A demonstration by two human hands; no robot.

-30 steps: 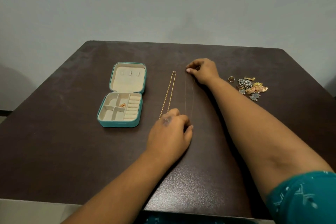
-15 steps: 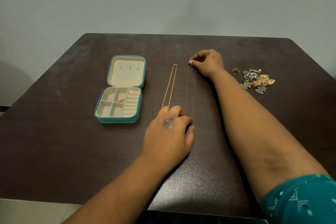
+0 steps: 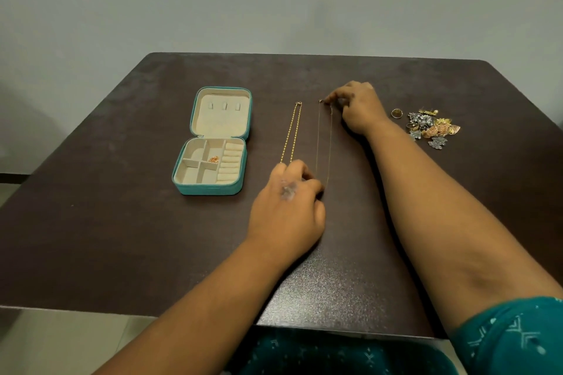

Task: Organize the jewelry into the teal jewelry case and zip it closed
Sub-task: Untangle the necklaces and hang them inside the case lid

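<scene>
The teal jewelry case (image 3: 182, 184) lies open on the dark table, its cream lid flat at the back and a small orange piece (image 3: 214, 159) in one compartment. A thick gold chain (image 3: 292, 134) lies straight to its right. Beside that, a thin gold chain (image 3: 324, 143) is stretched lengthwise. My right hand (image 3: 358, 108) pinches the thin chain's far end, and my left hand (image 3: 288, 204) holds its near end against the table, covering the lower ends of both chains.
A ring (image 3: 396, 113) and a heap of gold and silver jewelry (image 3: 432, 128) sit right of my right hand. The dark table (image 3: 122, 237) ends close to my body, and a grey wall stands behind it.
The camera has tipped down a little, shifting everything up in view. My right hand's fingers have moved slightly at the thin chain's far end. Both hands stay on the chain.
</scene>
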